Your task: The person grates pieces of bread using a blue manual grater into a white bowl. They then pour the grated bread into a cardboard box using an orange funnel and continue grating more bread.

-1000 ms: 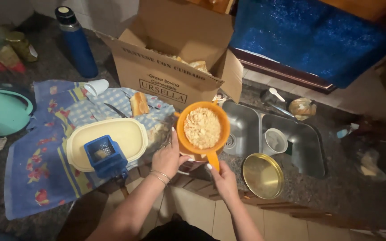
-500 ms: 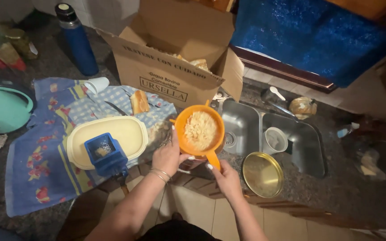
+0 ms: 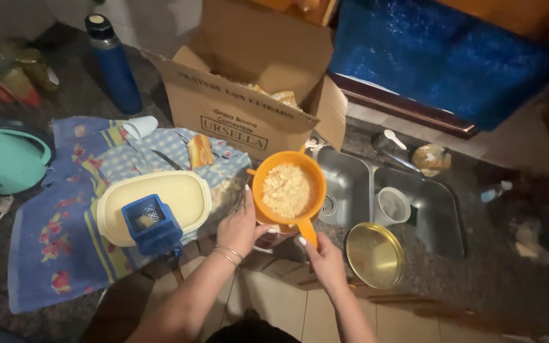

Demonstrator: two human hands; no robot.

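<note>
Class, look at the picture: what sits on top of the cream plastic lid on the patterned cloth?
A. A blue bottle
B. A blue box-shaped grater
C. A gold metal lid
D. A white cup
B. The blue box-shaped grater stands on the cream lid; the gold lid lies by the sink, the white cup in it, and the blue bottle stands apart on the counter.

One orange strainer (image 3: pixel 287 189), one cardboard box (image 3: pixel 249 76), one blue bottle (image 3: pixel 113 60), one yellow lid (image 3: pixel 374 255), two sink basins (image 3: pixel 441 222).
</note>
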